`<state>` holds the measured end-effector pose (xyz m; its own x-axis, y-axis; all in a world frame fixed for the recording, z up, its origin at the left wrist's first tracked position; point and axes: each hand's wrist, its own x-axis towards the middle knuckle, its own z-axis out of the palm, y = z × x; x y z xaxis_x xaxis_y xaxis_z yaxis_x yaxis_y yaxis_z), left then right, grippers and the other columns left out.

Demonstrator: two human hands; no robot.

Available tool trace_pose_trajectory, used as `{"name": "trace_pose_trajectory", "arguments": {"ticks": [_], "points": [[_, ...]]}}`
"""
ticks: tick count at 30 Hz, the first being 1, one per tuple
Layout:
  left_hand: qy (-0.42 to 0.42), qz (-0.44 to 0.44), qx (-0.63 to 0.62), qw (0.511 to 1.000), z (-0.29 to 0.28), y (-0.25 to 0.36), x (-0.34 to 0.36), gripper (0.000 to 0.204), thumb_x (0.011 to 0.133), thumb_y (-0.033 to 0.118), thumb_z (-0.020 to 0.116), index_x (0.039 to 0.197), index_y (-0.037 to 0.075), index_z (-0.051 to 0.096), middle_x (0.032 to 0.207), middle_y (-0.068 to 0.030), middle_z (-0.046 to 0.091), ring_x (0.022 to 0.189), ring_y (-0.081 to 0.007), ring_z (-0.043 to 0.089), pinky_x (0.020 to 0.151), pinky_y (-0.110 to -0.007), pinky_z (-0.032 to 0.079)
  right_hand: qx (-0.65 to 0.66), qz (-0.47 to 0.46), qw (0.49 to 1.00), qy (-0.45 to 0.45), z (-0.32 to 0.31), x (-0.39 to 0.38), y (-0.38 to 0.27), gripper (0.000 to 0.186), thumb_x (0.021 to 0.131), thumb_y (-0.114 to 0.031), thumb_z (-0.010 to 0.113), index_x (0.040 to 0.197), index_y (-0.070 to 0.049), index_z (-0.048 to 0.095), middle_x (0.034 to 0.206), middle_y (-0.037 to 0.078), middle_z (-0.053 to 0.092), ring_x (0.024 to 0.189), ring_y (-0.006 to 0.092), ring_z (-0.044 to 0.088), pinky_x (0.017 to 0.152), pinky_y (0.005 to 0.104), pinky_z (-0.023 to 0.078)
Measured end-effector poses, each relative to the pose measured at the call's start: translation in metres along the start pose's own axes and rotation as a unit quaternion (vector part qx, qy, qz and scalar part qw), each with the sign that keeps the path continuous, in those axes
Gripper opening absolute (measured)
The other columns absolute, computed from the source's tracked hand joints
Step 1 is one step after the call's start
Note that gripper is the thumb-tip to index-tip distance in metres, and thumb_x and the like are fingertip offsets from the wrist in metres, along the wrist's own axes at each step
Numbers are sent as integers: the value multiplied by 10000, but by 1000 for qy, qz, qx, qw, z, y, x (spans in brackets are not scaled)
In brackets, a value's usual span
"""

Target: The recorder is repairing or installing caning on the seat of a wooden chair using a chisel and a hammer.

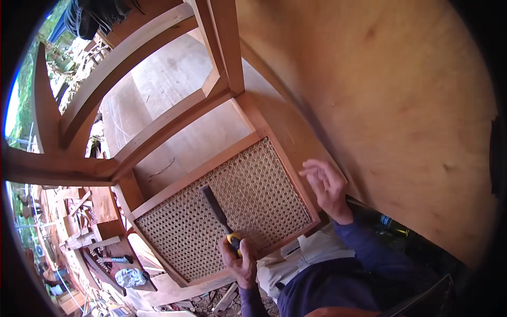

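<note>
My left hand (242, 263) is closed round the yellow and black handle of a chisel (215, 208). Its dark flat blade points away from me over the woven cane seat panel (264, 185). That panel sits within the reddish wooden frame (185, 191) of a chair. Beyond the right edge of the seat, my right hand (326, 189) is raised with loosely bent fingers apart and nothing in them. Whether the blade touches the cane, I cannot tell.
The chair's curved back rails (127, 68) rise at the far left. A large plywood sheet (380, 95) stands to the right. On a lower surface at left lie a handled tool (117, 259) and a crumpled plastic bag (130, 278). Wood scraps (227, 299) litter the ground.
</note>
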<state>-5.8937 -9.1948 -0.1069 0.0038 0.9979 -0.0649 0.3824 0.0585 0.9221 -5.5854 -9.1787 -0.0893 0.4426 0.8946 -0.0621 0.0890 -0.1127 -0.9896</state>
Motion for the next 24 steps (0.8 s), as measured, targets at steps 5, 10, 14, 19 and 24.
{"name": "trace_pose_trajectory", "arguments": {"ticks": [5, 10, 14, 19, 24], "points": [[-111, -119, -145, 976, 18, 75, -1, 144, 1104, 131, 583, 1226, 56, 570, 845, 1, 594, 599, -54, 534, 497, -214, 430, -130, -237, 961, 59, 17, 46, -42, 303, 962, 43, 694, 1252, 35, 607, 1234, 160, 615, 1073, 256, 672, 961, 342, 553], [-169, -100, -147, 970, 54, 84, -8, 154, 1134, 174, 551, 1215, 47, 584, 881, -13, 615, 584, -51, 540, 493, -217, 431, -227, -216, 949, 29, 18, -25, 5, 406, 977, -56, 696, 1345, 60, 568, 1283, 257, 583, 1245, 420, 590, 1071, 442, 500], [-223, -94, -163, 956, 59, 95, 10, 173, 1135, 178, 548, 1198, 20, 584, 878, -28, 627, 580, -57, 544, 480, -222, 415, -254, -220, 942, -1, 13, -53, 32, 456, 1017, -72, 648, 1409, 124, 523, 1307, 308, 570, 1235, 488, 582, 1076, 487, 494], [-294, 69, 59, 951, 4, 108, 82, 270, 1073, 193, 652, 1266, 15, 592, 888, -87, 696, 626, -123, 621, 541, -300, 493, -269, -179, 946, 11, 12, -61, 15, 482, 1025, -98, 640, 1443, 96, 500, 1286, 306, 587, 1173, 485, 600, 999, 511, 508], [-247, 274, 366, 854, -13, 148, 133, 307, 1014, 151, 707, 1283, 23, 628, 990, -196, 766, 789, -315, 758, 684, -433, 566, -306, -139, 939, 78, 16, -52, -7, 444, 1011, -64, 630, 1415, 77, 512, 1222, 286, 611, 1110, 470, 622, 944, 516, 520]]}}
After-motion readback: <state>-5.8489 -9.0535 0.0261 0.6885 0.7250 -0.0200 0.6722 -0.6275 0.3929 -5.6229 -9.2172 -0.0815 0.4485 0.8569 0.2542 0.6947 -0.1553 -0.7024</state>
